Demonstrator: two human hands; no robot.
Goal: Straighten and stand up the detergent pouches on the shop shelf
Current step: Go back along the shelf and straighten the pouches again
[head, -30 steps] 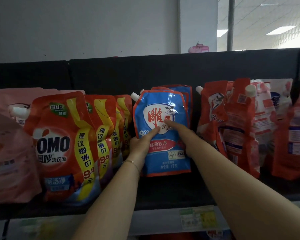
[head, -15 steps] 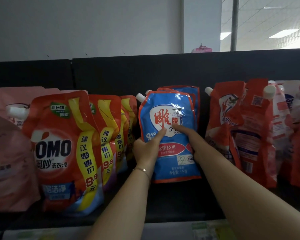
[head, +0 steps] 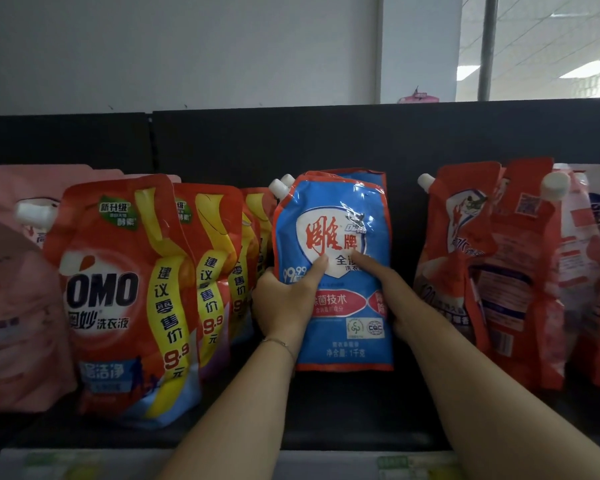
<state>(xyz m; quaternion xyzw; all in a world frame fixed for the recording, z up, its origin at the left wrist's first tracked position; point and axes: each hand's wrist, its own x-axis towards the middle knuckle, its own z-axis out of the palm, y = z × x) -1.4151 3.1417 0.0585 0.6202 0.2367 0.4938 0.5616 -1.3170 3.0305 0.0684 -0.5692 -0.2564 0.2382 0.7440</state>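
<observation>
- blue pouch [head: 338, 216] stands upright mid-shelf [head: 343, 414], between OMO pouches [head: 118, 296] and red pouches [head: 482, 271]
- my left hand [head: 284, 299] and right hand [head: 392, 296] clamp its side edges, thumbs on the front
- likely liquid-filled: heavy, floppy, slick film
- best hold is low on the sides, not the spout [head: 278, 187]

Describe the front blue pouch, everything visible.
The blue pouch is glossy plastic film with red edges, a white shield with red characters and a white cap at its top left corner. It stands upright on the shelf, a second pouch behind. The left hand and right hand grip its sides, thumbs on the front.
</observation>
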